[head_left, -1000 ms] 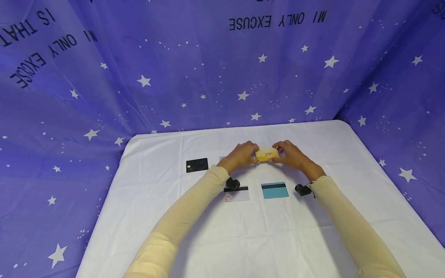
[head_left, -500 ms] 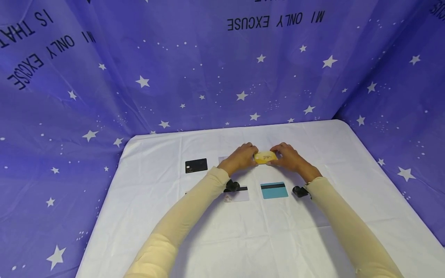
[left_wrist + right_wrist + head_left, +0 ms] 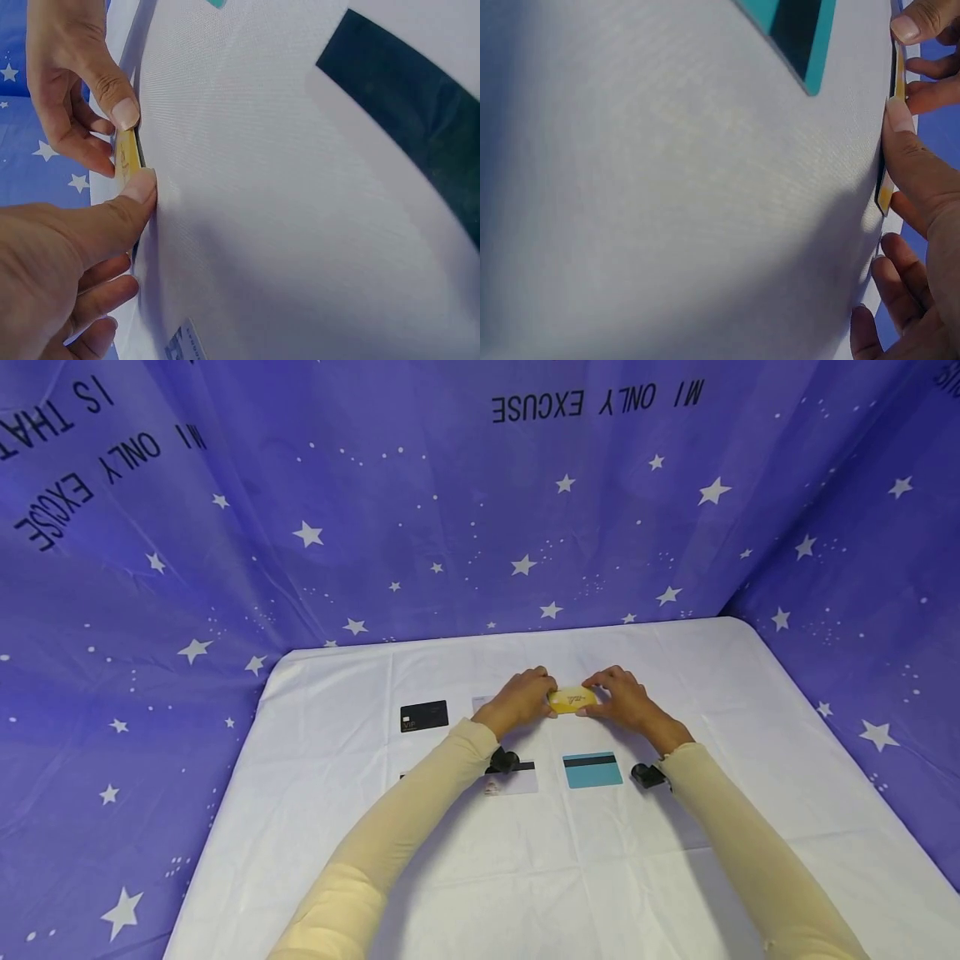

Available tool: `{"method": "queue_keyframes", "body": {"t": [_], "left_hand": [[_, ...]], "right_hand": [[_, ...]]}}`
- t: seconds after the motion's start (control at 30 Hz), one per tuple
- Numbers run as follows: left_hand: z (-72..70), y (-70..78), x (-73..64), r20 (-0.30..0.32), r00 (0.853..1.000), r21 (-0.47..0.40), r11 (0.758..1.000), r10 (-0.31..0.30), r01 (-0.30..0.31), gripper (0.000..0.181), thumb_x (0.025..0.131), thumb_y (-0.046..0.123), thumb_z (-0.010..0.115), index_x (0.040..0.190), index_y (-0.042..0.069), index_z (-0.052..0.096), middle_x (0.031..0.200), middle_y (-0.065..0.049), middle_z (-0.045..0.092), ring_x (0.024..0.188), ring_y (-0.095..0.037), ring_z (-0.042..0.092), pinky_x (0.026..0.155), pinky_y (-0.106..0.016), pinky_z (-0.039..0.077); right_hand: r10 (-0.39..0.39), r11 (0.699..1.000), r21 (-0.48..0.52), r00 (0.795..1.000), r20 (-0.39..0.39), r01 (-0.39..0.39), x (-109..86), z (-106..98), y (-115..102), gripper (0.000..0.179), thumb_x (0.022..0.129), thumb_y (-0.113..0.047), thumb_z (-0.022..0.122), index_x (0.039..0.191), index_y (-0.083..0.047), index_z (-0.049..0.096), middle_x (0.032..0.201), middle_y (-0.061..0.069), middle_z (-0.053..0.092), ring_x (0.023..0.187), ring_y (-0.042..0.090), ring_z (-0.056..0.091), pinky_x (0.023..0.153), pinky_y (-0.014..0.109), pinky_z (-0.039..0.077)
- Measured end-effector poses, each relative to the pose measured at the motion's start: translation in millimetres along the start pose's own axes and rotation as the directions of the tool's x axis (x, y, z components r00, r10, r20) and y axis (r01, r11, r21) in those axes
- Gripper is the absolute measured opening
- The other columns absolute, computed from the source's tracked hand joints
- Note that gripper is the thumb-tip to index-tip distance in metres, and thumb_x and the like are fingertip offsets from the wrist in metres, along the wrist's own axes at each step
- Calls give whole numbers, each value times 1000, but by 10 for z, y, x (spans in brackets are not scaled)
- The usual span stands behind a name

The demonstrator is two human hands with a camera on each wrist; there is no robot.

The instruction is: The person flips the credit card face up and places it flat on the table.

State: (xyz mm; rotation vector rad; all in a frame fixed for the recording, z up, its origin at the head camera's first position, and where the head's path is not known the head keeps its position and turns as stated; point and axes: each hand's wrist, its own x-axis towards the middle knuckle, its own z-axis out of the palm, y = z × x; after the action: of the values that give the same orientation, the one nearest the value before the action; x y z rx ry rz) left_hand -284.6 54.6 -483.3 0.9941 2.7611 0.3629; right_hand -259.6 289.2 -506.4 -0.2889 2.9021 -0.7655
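Near the far side of the table, both hands hold a yellow card (image 3: pixel 572 699) between them. My left hand (image 3: pixel 522 700) pinches its left end, and my right hand (image 3: pixel 624 699) has its right end between thumb and fingers. Seen from the left wrist, the yellow card (image 3: pixel 129 154) appears almost edge-on, with both thumbs on the side toward me. From the right wrist, the card's edge (image 3: pixel 885 196) shows below the right thumb. A teal card (image 3: pixel 592 772) with a dark stripe lies in front of the hands.
On the white-clothed table (image 3: pixel 570 893), a black VIP card (image 3: pixel 423 716) lies at left. A white striped card (image 3: pixel 517 783) sits partly under the left wrist camera. The left hand partly hides a pale card (image 3: pixel 480 702). Behind the table hangs a purple star curtain (image 3: pixel 465 510).
Both hands have brought the yellow card slightly down and toward me over the first half second. Since then they have stayed nearly still.
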Motion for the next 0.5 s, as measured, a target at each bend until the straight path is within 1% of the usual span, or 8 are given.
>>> {"method": "queue_keyframes", "body": {"t": [0.2, 0.3, 0.5], "left_hand": [[-20, 47, -3, 3, 1000, 31, 1000, -4, 4, 44, 96, 34, 80, 133, 13, 71, 126, -2, 63, 112, -19, 61, 101, -38, 48], [-43, 58, -11, 6, 1000, 31, 999, -6, 6, 44, 96, 33, 80, 133, 12, 70, 125, -3, 64, 111, -20, 62, 101, -38, 49], [-63, 63, -16, 27, 999, 32, 999, -30, 29, 48, 96, 34, 79, 138, 13, 68, 133, -4, 62, 117, -21, 62, 106, -40, 47]], "right_hand": [[7, 1000, 15, 1000, 14, -7, 2, 11, 24, 55, 93, -29, 83, 140, -9, 62, 147, 23, 49, 137, 46, 40, 118, 67, 26], [18, 1000, 23, 1000, 22, -19, -4, 0, 13, 56, 93, -29, 83, 141, -9, 62, 148, 23, 48, 138, 46, 39, 118, 67, 25], [30, 999, 18, 999, 28, -30, -12, -18, -14, 58, 93, -31, 83, 142, -10, 61, 149, 23, 47, 139, 46, 38, 117, 68, 26]]}}
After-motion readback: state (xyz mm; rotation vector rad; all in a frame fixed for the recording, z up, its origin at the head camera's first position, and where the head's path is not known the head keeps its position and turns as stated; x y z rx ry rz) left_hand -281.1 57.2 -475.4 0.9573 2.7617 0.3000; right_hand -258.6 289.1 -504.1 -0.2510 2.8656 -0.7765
